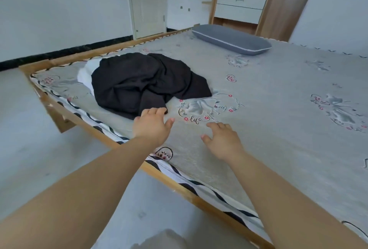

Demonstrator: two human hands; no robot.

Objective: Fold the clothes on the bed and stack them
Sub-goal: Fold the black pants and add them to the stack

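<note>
Black garment, crumpled in a heap near the left corner of the bed, partly covering a white garment that shows only at the heap's far-left edge. Nothing folded, no stack started.

Left hand reaching in, fingers spread and relaxed, fingertips at the nearest flap of black cloth; touching or just short, cannot tell. No grip. Right hand likewise spread, gripping nothing, over bare mattress just right of the left hand, clear of the cloth.

Grey pillow far up the bed, well apart from the heap. Wooden drawer unit and door beyond.

Risks, as judged: lifting the black piece by one flap likely to drag the white one along, or tip it over the bed edge, since the heap sits close to it. Seams and hem hidden in the folds; wrong corner picked means a twisted spread. Only two pieces visible; more may lie buried.
</note>
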